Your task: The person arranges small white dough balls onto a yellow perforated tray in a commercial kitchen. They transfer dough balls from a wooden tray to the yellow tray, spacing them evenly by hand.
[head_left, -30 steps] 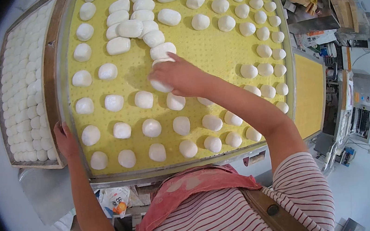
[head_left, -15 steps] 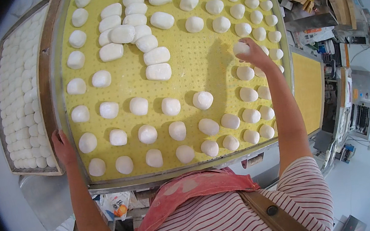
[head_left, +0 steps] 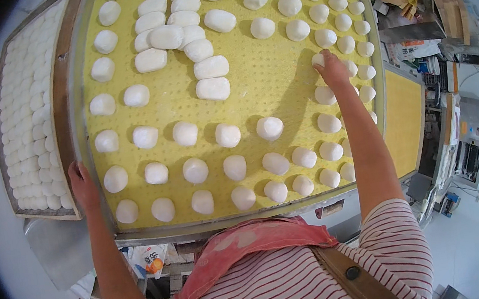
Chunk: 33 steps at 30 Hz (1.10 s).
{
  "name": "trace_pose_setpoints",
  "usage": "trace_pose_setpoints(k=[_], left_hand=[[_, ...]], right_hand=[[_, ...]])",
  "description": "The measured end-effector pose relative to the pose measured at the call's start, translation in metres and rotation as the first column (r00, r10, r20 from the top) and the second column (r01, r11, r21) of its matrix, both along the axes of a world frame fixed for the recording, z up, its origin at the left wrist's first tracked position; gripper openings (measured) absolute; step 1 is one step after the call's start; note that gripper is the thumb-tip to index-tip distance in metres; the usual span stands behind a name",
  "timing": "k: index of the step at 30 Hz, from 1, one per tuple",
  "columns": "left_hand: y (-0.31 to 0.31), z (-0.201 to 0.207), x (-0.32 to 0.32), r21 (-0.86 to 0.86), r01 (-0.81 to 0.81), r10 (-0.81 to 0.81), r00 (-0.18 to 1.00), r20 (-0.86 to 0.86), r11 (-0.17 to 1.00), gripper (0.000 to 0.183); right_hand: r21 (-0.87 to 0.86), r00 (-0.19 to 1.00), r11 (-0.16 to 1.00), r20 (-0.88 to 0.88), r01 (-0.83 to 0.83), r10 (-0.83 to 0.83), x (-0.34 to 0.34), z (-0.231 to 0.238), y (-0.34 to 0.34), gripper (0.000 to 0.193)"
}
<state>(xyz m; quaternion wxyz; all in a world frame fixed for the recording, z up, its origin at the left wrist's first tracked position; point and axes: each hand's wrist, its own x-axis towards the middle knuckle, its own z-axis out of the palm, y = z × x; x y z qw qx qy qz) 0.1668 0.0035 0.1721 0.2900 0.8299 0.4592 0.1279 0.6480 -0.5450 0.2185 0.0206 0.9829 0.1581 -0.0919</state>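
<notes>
A rounded ball of white dough [head_left: 318, 60] is at the fingertips of my right hand [head_left: 334, 70], whose fingers are closed around its near right side. It sits in line with a column of similar balls on the yellow perforated mat [head_left: 255, 84]; whether it touches the mat is hard to tell. My left hand [head_left: 82, 185] rests at the metal rim of the mat's tray, beside the wooden-framed tray [head_left: 61, 121], its fingers slightly apart and holding nothing I can see. Longer dough pieces [head_left: 213, 89] lie in a loose pile at the mat's upper middle, some stacked.
Rows of dough balls [head_left: 195, 170] line the mat's near, left and right parts. Closely packed white pieces [head_left: 25, 126] fill the wooden tray at left. Another yellow surface [head_left: 405, 121] lies to the right, with cluttered shelves beyond. The metal rim [head_left: 201, 228] runs along my front.
My right hand has moved down slightly with the dough ball, which shows less between the fingers. The whole view has shifted a little; my left hand stays at the rim.
</notes>
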Motion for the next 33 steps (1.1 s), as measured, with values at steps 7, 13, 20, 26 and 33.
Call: trace_pose_setpoints(k=[7, 13, 20, 26, 33], left_hand=[[0.003, -0.008, -0.008, -0.024, -0.016, 0.017, 1.000, 0.013, 1.000, 0.049], [0.004, -0.007, -0.007, -0.020, -0.037, 0.037, 0.999, 0.008, 0.999, 0.049], [-0.001, -0.002, -0.002, -0.014, -0.035, 0.035, 0.999, 0.028, 0.999, 0.049], [0.006, -0.013, -0.001, 0.113, -0.019, 0.023, 0.999, -0.036, 0.993, 0.050], [-0.001, -0.001, -0.005, 0.073, -0.003, 0.007, 0.998, -0.054, 0.997, 0.052]], right_hand=[[-0.137, 0.947, 0.970, 0.225, -0.200, 0.227, -0.053, 0.038, 0.085, 0.059], [0.336, 0.756, 0.690, 0.124, -0.642, 0.643, -0.165, 0.026, 0.197, 0.050], [0.267, 0.838, 0.813, -0.034, -0.518, 0.545, -0.199, 0.035, 0.216, 0.041], [0.400, 0.857, 0.831, -0.178, -0.385, 0.483, -0.175, 0.007, 0.213, 0.050], [0.677, 0.941, 0.718, -0.325, 0.158, 0.099, -0.164, 0.060, 0.070, 0.049]])
